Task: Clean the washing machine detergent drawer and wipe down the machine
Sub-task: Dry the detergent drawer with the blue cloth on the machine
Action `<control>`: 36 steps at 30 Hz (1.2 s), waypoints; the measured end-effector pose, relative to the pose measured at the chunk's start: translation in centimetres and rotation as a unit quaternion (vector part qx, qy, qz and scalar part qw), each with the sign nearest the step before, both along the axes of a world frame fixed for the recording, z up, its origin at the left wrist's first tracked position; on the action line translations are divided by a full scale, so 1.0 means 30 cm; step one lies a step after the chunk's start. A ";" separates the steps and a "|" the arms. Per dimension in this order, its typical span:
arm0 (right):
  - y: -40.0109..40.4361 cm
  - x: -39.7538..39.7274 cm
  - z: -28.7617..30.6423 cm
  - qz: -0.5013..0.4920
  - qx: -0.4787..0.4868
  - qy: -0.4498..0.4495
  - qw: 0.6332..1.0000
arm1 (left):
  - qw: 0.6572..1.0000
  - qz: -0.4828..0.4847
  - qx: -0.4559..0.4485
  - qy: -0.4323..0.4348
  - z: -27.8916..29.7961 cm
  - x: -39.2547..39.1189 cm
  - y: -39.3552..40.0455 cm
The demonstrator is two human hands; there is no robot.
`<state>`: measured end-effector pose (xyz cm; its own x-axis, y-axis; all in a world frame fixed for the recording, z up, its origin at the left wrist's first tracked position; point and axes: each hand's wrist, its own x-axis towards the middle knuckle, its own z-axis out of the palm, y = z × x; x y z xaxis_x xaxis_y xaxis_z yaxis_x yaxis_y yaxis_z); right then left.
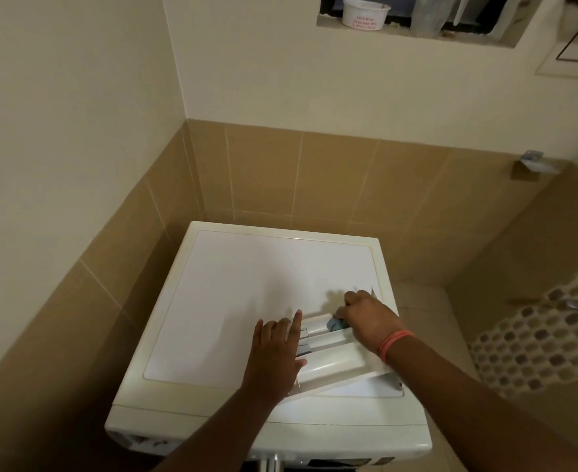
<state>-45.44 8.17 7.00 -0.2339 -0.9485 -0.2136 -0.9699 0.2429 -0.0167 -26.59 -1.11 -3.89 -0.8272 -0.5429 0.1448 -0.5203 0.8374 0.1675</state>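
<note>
Drawer (pixel 335 359) lies out on washer top (pixel 233 301), near front right corner. Left hand (pixel 275 352), fingers straight, steadies it. Right hand (pixel 365 315) pinches blue cloth (pixel 336 323) inside a compartment. Keep left pressing; work cloth into corners.

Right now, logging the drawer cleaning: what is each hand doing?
Left hand: open, fingers straight, resting on the detergent drawer to steady it.
Right hand: fingers curled round a blue cloth inside the drawer.
</note>
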 end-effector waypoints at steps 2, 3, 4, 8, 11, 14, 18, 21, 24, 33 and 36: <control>0.010 -0.014 0.018 -0.001 0.010 0.009 1.000 | 1.000 -0.008 0.003 -0.006 0.005 -0.003 0.001; 0.013 -0.022 0.027 -0.006 -0.004 0.017 1.000 | 1.000 -0.008 0.006 -0.009 0.008 -0.002 0.000; 0.013 -0.033 0.039 -0.019 -0.026 0.024 0.999 | 1.000 -0.004 0.008 -0.011 0.011 0.002 -0.004; 0.016 -0.076 0.059 -0.098 -0.153 0.008 0.983 | 1.000 0.009 0.021 -0.021 0.023 0.021 -0.023; 0.036 0.010 0.031 -0.079 -0.158 0.009 0.984 | 1.000 0.002 0.031 -0.006 0.021 0.030 -0.030; 0.063 0.113 -0.044 -0.058 -0.082 -0.004 0.995 | 0.999 0.002 0.038 0.034 0.010 0.029 -0.042; 0.075 0.172 -0.120 -0.074 -0.082 0.005 0.994 | 0.996 0.024 0.083 -0.023 0.024 0.029 -0.052; 0.042 0.228 -0.141 -0.057 -0.069 -0.030 0.996 | 0.996 0.004 0.090 -0.030 -0.010 0.036 -0.042; -0.018 0.299 -0.143 -0.026 -0.062 -0.064 0.996 | 0.996 -0.039 0.082 -0.015 -0.042 0.030 -0.039; 0.040 0.141 -0.128 0.049 -0.080 -0.018 0.995 | 0.986 0.013 0.158 0.055 -0.012 0.044 -0.037; 0.058 0.073 -0.092 0.044 -0.054 -0.001 0.998 | 0.983 0.022 0.173 0.062 -0.004 0.042 -0.032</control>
<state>-43.24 9.90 4.24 -0.1490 -0.9828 -0.1096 -0.9872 0.1541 -0.0401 -25.33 -2.07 -4.00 -0.7891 -0.6127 0.0441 -0.5127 0.6965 0.5021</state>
